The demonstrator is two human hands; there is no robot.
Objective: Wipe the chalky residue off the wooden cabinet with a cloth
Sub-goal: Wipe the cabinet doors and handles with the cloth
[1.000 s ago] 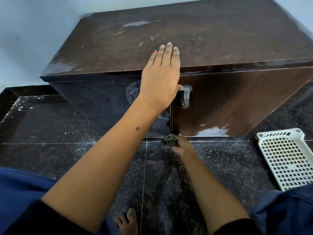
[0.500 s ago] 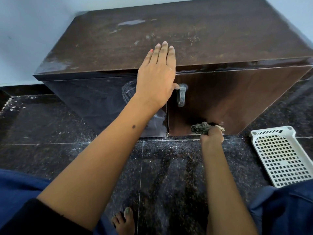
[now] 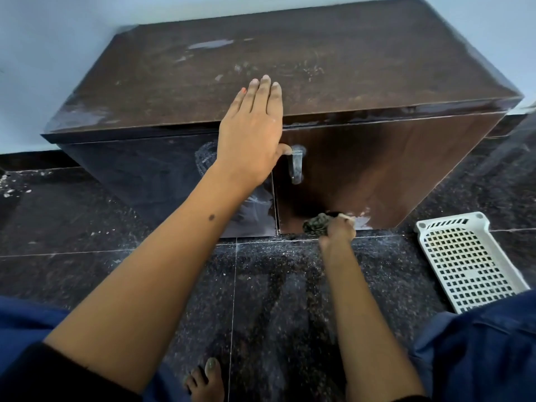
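Wiping low edge of right door

Right hand (image 3: 338, 233) fingers clenched round wadded cloth (image 3: 316, 224) – pressed on cabinet (image 3: 377, 169) beside white residue (image 3: 361, 220); left hand (image 3: 252, 140) flat, fingers straight, bracing top. Best: firm overlapping strokes toward that patch.

Pale blue wall (image 3: 58, 53) stood behind. Floor (image 3: 87, 216) was dark speckled glossy tile, dusted white. White perforated plastic tray (image 3: 464, 265) lay at right.
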